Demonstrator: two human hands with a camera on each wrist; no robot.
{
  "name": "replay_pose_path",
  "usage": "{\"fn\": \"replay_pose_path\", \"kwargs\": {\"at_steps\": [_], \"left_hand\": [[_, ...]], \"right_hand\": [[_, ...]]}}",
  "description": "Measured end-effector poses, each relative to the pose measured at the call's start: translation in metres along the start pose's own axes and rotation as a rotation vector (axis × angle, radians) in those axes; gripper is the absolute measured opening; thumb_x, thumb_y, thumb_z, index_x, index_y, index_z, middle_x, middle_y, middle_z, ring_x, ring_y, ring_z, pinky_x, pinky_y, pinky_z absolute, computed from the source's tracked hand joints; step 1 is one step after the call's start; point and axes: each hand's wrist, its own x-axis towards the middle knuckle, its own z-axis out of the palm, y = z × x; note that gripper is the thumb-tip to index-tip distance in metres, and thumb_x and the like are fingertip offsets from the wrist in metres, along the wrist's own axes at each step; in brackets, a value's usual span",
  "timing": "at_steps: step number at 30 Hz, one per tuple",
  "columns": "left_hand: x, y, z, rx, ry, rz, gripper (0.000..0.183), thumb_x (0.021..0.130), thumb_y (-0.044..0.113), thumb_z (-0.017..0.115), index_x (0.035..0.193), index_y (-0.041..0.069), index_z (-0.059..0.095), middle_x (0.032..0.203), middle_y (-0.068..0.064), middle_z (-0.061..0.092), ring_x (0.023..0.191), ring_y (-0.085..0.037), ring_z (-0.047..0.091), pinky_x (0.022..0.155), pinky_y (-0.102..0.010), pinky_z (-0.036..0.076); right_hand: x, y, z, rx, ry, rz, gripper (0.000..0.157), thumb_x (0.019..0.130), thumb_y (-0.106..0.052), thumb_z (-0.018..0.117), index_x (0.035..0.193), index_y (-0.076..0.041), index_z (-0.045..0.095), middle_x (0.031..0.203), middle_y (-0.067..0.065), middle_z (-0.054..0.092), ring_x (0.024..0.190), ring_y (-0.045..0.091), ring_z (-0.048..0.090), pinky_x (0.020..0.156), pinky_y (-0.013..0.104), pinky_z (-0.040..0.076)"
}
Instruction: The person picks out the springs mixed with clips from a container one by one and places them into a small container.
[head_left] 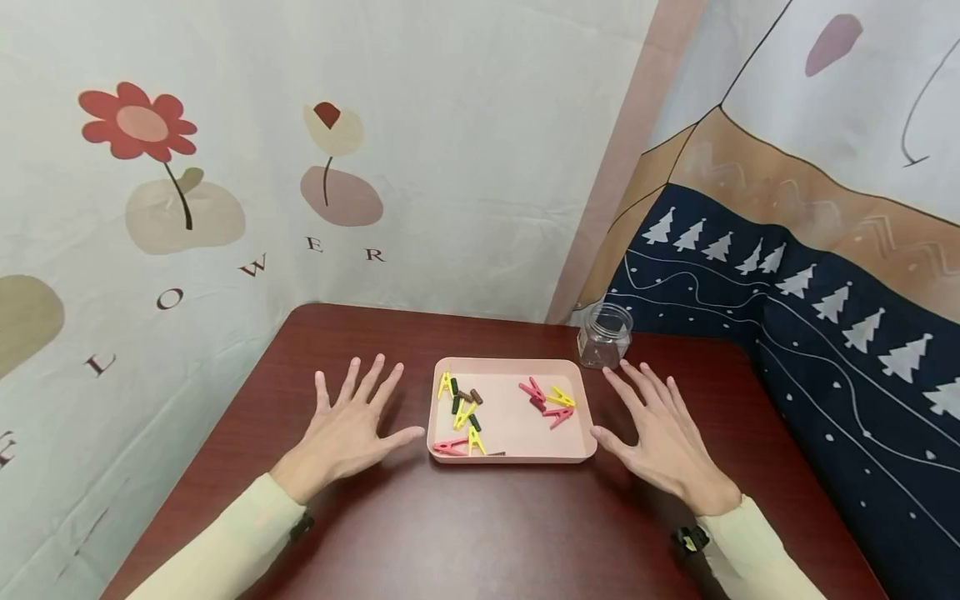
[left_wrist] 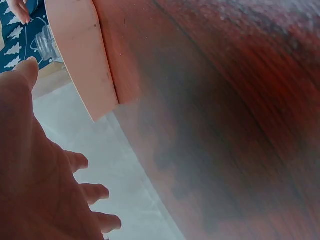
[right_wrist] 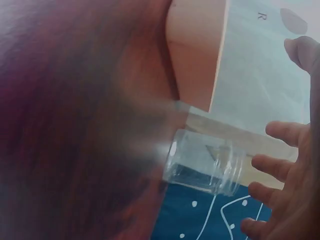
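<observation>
Pink tray (head_left: 517,429) sits between left hand (head_left: 345,432) and right hand (head_left: 662,433), both spread and empty; gentle, level handling should best keep its clips (head_left: 562,399) settled.

The head view looks forward-down; nearer wrist views share the tray (head_left: 517,429).

Soft, even light, seemingly from above, fills the head view, leaving a pale sheen on the dark red wood-grain tabletop (head_left: 487,517) and faint shadows beside the left hand (head_left: 341,433) and right hand (head_left: 663,437). Wide-angle stretching shows toward its edges. The left wrist view is dimmer and grainy, with a broad, blurry shadow across the tabletop; the right wrist view looks hazy and soft, with glare at the base of the clear jar (right_wrist: 200,162)
</observation>
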Motion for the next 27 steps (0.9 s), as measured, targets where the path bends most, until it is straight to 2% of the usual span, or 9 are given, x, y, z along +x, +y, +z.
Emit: {"fn": "replay_pose_path", "kwargs": {"at_steps": [6, 10, 14, 19, 27], "left_hand": [[0.000, 0.003, 0.001, -0.006, -0.008, 0.006, 0.116, 0.099, 0.094, 0.059, 0.188, 0.028, 0.026, 0.197, -0.013, 0.020, 0.182, -0.054, 0.014, 0.135, -0.094, 0.000], [0.000, 0.007, 0.002, -0.009, -0.017, 0.016, 0.113, 0.101, 0.092, 0.059, 0.188, 0.028, 0.026, 0.197, -0.012, 0.020, 0.182, -0.053, 0.015, 0.135, -0.094, 0.001], [0.000, 0.011, 0.002, -0.005, -0.019, 0.025, 0.111, 0.102, 0.089, 0.062, 0.188, 0.027, 0.028, 0.197, -0.011, 0.022, 0.183, -0.052, 0.016, 0.135, -0.094, 0.002], [0.002, 0.017, 0.002, 0.001, -0.021, 0.064, 0.111, 0.102, 0.090, 0.061, 0.188, 0.027, 0.028, 0.197, -0.009, 0.024, 0.182, -0.051, 0.018, 0.134, -0.095, 0.005], [0.001, 0.024, 0.006, 0.007, -0.036, 0.096, 0.113, 0.101, 0.094, 0.057, 0.187, 0.026, 0.029, 0.197, -0.007, 0.024, 0.183, -0.048, 0.018, 0.135, -0.094, 0.007]], "right_hand": [[0.008, -0.005, -0.005, 0.009, -0.008, -0.038, 0.084, 0.103, -0.063, 0.078, 0.176, -0.031, 0.052, 0.184, 0.013, 0.048, 0.174, 0.044, 0.038, 0.142, 0.076, 0.027], [0.014, -0.010, -0.008, 0.008, -0.018, -0.054, 0.080, 0.103, -0.057, 0.081, 0.174, -0.030, 0.056, 0.180, 0.013, 0.052, 0.165, 0.043, 0.049, 0.135, 0.077, 0.039], [0.019, -0.016, -0.011, 0.020, -0.042, -0.051, 0.081, 0.101, -0.054, 0.085, 0.173, -0.031, 0.057, 0.177, 0.012, 0.055, 0.158, 0.041, 0.054, 0.127, 0.077, 0.049], [0.027, -0.023, -0.014, 0.026, -0.065, -0.069, 0.080, 0.100, -0.054, 0.087, 0.171, -0.031, 0.060, 0.174, 0.010, 0.058, 0.153, 0.037, 0.058, 0.122, 0.074, 0.055], [0.041, -0.036, -0.018, 0.041, -0.102, -0.177, 0.071, 0.100, -0.049, 0.087, 0.165, -0.029, 0.067, 0.168, 0.009, 0.064, 0.151, 0.036, 0.062, 0.121, 0.071, 0.058]]}}
